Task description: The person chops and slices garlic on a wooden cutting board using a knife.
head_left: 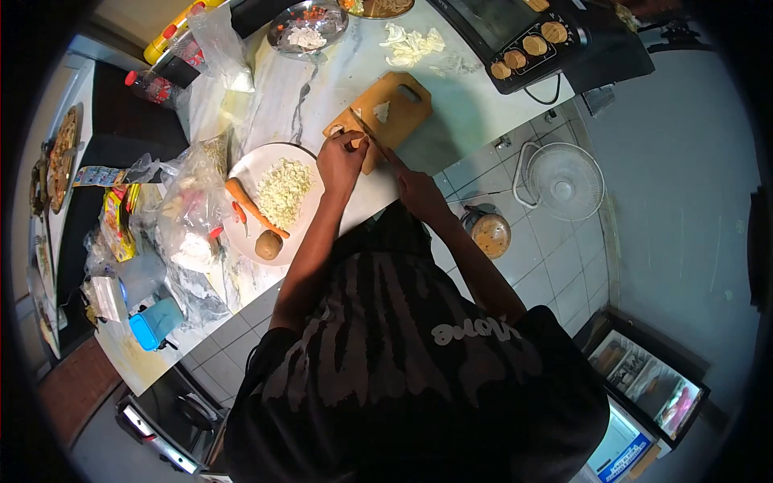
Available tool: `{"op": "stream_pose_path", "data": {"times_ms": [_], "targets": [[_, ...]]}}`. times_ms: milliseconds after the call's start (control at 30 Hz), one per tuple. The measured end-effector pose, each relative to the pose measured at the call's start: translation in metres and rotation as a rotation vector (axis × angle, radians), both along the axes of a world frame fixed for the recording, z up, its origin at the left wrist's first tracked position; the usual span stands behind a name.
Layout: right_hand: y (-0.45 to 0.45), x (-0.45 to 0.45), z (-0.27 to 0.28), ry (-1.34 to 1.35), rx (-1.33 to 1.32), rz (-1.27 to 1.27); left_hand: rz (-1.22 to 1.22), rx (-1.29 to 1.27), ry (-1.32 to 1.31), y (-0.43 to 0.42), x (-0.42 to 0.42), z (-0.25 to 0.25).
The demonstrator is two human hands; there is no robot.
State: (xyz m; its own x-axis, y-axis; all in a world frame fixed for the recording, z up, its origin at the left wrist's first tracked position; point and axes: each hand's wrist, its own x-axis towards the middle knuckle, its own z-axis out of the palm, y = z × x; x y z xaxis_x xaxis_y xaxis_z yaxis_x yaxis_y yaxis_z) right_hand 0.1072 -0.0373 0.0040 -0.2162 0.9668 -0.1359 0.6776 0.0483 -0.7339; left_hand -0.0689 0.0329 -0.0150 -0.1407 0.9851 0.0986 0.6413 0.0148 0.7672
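Observation:
A wooden cutting board lies at the counter's front edge, with a pale flat scrap on it. My right hand is closed around the handle of a knife, whose blade lies over the board. Beside the blade, my left hand is bent at the board's near left corner, its fingertips pinched together. Something small and pale shows at those fingertips, too small to name. Left of my left forearm sits a large white plate with pale diced pieces, a carrot, red chillies and a brown potato-like vegetable.
Plastic bags and a blue container crowd the left counter. A metal plate of food and pale leafy scraps lie behind the board. A black oven stands back right. A wire basket sits below, right.

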Motion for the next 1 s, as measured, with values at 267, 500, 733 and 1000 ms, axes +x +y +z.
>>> {"op": "stream_pose_path", "data": {"times_ms": [267,500,733,1000], "targets": [[0.007,0.009,0.009,0.078,0.075,-0.019,-0.046,-0.026,-0.02,0.002,0.004,0.0],[0.018,0.028,0.014,0.079,-0.002,0.041,-0.011,0.029,0.041,0.003,0.011,-0.002],[0.02,0.037,0.002,0.009,-0.011,0.151,0.048,0.044,0.008,-0.002,0.015,-0.001],[0.035,0.047,0.007,-0.09,-0.159,0.253,0.174,-0.022,-0.022,-0.007,0.02,0.004]]}}
